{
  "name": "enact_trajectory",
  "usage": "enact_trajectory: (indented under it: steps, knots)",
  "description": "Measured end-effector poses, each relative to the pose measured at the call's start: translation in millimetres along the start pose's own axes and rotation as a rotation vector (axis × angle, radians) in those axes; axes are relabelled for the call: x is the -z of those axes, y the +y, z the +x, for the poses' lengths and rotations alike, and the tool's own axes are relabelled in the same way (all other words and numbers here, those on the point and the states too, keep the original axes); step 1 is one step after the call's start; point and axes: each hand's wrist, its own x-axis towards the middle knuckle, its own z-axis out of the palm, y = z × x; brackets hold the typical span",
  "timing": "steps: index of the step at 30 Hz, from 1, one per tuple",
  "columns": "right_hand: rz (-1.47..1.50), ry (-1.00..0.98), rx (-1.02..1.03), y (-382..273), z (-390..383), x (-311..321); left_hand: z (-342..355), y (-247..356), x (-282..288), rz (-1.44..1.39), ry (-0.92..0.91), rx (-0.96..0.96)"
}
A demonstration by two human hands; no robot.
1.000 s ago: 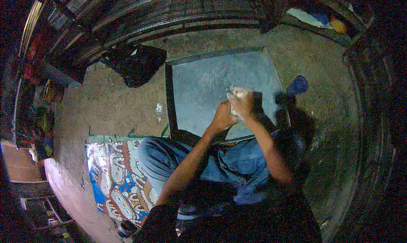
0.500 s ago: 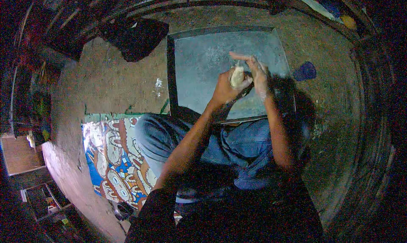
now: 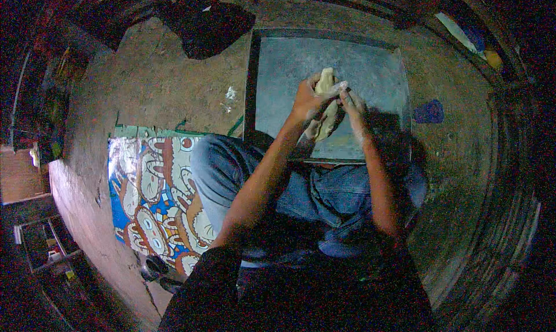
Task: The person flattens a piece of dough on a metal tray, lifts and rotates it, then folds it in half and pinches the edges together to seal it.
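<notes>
Both hands up over the grey slab (image 3: 370,59), working a pale dough lump (image 3: 326,103). Left hand (image 3: 307,97) wraps it from the side, right hand (image 3: 350,100) presses fingers on top, likely to stretch it. Lump sits between the palms, off the slab. Patterned mat (image 3: 145,187) lies left of the knees.

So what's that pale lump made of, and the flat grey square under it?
The pale lump, pressed between the left hand and right hand, looks like soft clay or dough: matte, cream-coloured, stretched into a long shape, with whitish smears on the fingers. The flat grey square seems to be a stone or metal slab: smooth, dull, with straight dark edges. The picture leaves both open.
</notes>
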Motion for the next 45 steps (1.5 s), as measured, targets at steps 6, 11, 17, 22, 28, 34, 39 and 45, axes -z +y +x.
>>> enact_trajectory:
  steps: [6,11,17,22,28,34,39,45]
  knots:
    - [0.100,-0.091,0.087,-5.1,-5.9,-18.3,-7.5,7.3,-10.0,0.015,0.267,-0.036]
    - [-0.148,-0.248,0.084,-13.8,-12.8,-15.7,-3.6,11.5,-2.2,-0.025,0.080,0.006]
    - [-0.348,-0.187,-0.007,-33.9,-15.0,-24.5,0.6,15.6,-5.0,-0.125,0.011,-0.005]
    - [-0.439,-0.161,0.304,-29.6,-15.1,-20.8,1.5,22.6,-3.6,0.076,0.135,0.019]
    - [-0.398,-0.316,0.283,-53.4,-26.9,-7.5,-2.1,16.8,0.5,-0.096,-0.038,0.106]
    - [-0.283,-0.398,0.082,-30.0,-10.1,-30.7,-4.5,22.2,-2.3,-0.366,-0.104,0.172]
    - [-0.096,-0.080,-0.005,47.3,-10.3,-79.6,2.8,16.4,-4.0,-0.564,-0.115,0.105]
    - [-0.504,-0.023,0.203,-8.0,-14.2,-26.6,7.7,14.3,-4.9,-0.610,-0.105,0.133]
